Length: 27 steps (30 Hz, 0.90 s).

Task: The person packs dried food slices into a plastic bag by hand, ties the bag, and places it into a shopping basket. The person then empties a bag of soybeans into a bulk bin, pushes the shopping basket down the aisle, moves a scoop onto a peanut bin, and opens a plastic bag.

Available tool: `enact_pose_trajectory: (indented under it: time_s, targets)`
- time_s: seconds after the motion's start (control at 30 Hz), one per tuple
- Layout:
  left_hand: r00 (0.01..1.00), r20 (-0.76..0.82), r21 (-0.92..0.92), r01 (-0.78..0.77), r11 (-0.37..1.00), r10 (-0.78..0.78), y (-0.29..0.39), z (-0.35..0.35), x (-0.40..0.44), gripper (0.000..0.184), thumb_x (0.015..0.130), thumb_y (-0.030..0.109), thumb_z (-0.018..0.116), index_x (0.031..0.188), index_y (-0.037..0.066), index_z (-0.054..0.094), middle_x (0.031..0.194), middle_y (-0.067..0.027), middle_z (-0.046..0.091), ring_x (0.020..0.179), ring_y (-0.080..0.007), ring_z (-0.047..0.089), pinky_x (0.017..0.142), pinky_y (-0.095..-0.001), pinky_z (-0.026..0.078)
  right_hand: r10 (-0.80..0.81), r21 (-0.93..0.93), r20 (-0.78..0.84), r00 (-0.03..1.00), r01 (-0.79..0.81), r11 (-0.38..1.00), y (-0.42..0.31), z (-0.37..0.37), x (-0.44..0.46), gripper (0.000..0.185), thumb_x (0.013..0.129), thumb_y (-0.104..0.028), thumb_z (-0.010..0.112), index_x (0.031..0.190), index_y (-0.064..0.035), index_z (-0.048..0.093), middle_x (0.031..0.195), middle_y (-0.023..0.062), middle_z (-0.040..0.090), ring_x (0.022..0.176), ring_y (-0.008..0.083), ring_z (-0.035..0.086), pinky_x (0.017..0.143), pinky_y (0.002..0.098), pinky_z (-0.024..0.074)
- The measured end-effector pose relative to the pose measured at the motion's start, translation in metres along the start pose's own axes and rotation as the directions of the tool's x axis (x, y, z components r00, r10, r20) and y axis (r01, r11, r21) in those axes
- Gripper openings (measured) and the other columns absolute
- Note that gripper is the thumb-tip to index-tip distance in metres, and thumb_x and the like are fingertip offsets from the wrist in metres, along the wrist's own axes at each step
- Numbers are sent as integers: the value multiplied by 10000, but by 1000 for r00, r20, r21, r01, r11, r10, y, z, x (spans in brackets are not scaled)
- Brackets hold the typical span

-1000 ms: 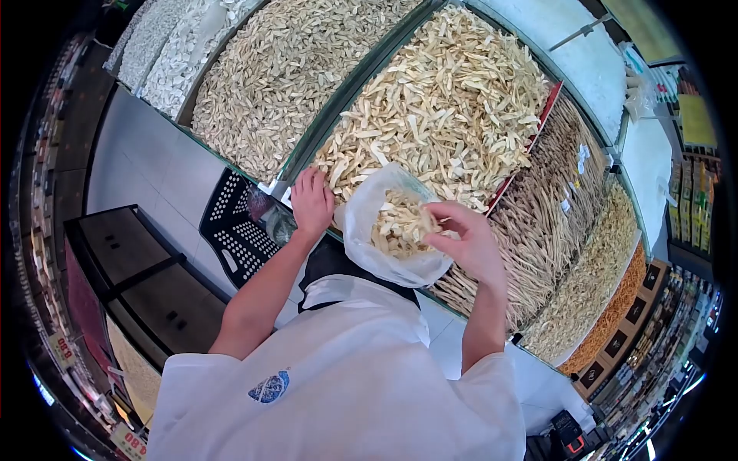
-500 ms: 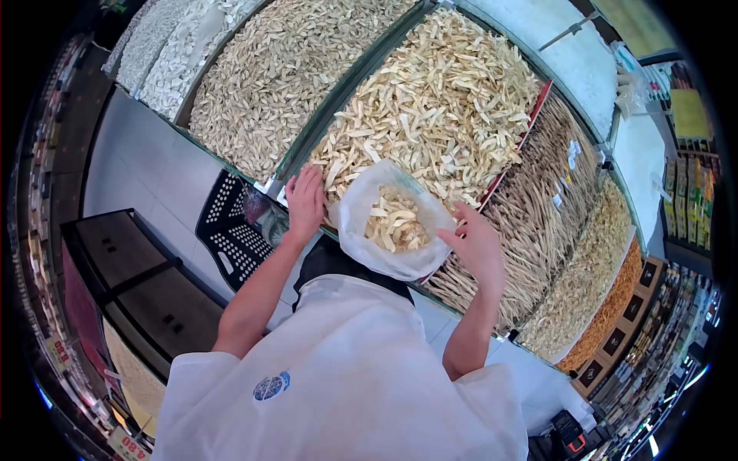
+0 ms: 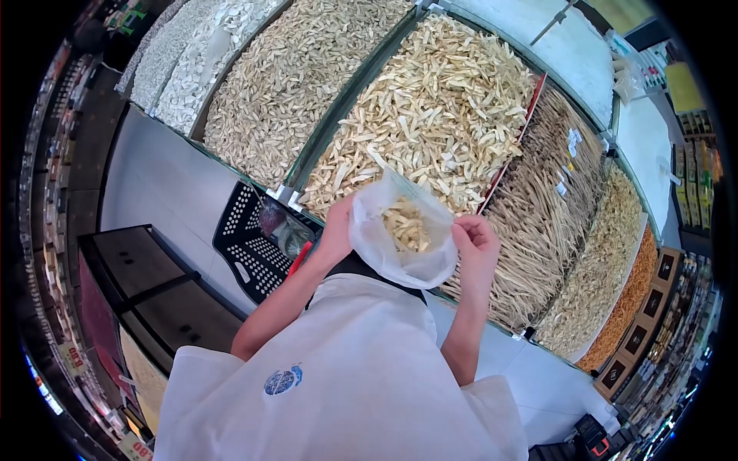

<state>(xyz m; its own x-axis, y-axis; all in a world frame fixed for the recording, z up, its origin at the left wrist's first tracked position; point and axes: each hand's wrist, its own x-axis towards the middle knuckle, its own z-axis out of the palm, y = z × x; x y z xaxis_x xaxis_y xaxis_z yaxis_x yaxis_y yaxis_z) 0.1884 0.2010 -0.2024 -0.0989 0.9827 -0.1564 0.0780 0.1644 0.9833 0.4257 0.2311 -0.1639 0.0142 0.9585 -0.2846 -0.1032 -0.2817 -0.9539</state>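
A clear plastic bag (image 3: 369, 243) hangs with its mouth up in front of my body, part filled with pale dried slices (image 3: 407, 224). My left hand (image 3: 338, 228) grips the bag's left side, its fingertips partly hidden behind the plastic. At the opposite side, my right hand (image 3: 477, 237) pinches the rim between thumb and fingers. Just beyond the bag lies a large bin heaped with the same kind of pale dried slices (image 3: 430, 100).
Left of it is a bin of smaller beige dried pieces (image 3: 280, 88). To the right are thin brown dried stalks (image 3: 538, 207) behind a red divider (image 3: 513, 150). A black shopping basket (image 3: 244, 250) with bagged goods stands on the floor at left.
My left hand has moved from the bin's edge to the bag's left side. My right hand has closed on the rim, and the bag's mouth has narrowed.
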Motion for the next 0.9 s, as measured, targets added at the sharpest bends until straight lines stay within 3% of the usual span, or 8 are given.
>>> enact_pose_trajectory:
  time_s: [0.13, 0.17, 0.27, 0.33, 0.43, 0.5, 0.6, 0.9]
  targets:
    - [998, 31, -99, 54, 994, -51, 15, -12, -5, 316, 794, 0, 632, 1109, -3, 606, 922, -12, 657, 812, -94, 600, 728, -250, 494, -18, 286, -117, 993, 51, 957, 8, -26, -4, 315, 840, 34, 620, 1148, -9, 570, 1042, 89, 651, 880, 126, 597, 795, 257, 494]
    - [987, 83, -72, 141, 987, -135, -2, -16, -2, 341, 788, 21, 653, 1124, -6, 599, 968, -32, 653, 866, -128, 609, 788, -279, 495, 12, 127, -82, 997, -2, 992, 26, -45, -4, 550, 813, 15, 648, 1327, -13, 454, 1252, 154, 571, 1101, 206, 561, 958, 336, 455]
    - [973, 204, 202, 64, 977, -106, 6, -13, -7, 618, 784, 120, 713, 1337, 3, 464, 1223, -112, 581, 1165, -207, 534, 1005, -352, 413, 62, -251, 158, 986, -21, 968, 63, -66, -19, 713, 775, -56, 714, 1401, -4, 377, 1352, 164, 490, 1235, 257, 484, 1046, 382, 381]
    - [940, 314, 146, 92, 985, -134, 1, -11, -2, 763, 757, 191, 750, 1401, 14, 381, 1394, -146, 445, 1318, -253, 404, 1091, -372, 319, 52, -484, 183, 982, 44, 874, 54, -47, -26, 898, 685, -155, 814, 1424, 9, 331, 1411, 153, 425, 1306, 280, 409, 1093, 378, 314]
    - [928, 362, 182, -161, 970, 86, 15, 7, 17, 897, 725, 271, 792, 1441, 32, 308, 1443, -134, 361, 1324, -266, 377, 1095, -373, 304, -74, -317, 239, 968, 150, 937, 30, -18, -10, 785, 701, -131, 800, 1370, 14, 415, 1366, 147, 464, 1278, 257, 430, 1076, 352, 334]
    - [922, 387, 125, -81, 989, 27, 29, 14, 22, 988, 681, 295, 826, 1460, 44, 273, 1403, -123, 385, 1287, -249, 403, 1075, -369, 325, -182, -295, 335, 924, 287, 912, 24, -4, 2, 703, 720, -100, 783, 1334, 16, 462, 1324, 139, 502, 1243, 241, 462, 1062, 339, 350]
    - [933, 359, -64, -7, 998, 30, 55, 22, 15, 1115, 623, 299, 864, 1489, 64, 202, 1347, -103, 416, 1233, -216, 433, 1042, -360, 356, -193, 81, 434, 880, 176, 981, 35, 7, 10, 584, 768, -51, 730, 1302, 15, 502, 1274, 116, 548, 1186, 209, 508, 1039, 321, 376]
    - [982, 74, -244, -151, 958, 174, 52, 10, -15, 1041, 666, 88, 818, 1493, 47, 187, 1294, -80, 491, 1200, -207, 487, 1047, -360, 366, -247, 451, -164, 955, 295, 843, 36, -9, -29, 306, 909, -67, 574, 1199, 16, 522, 1141, 112, 614, 1064, 194, 598, 957, 334, 459]
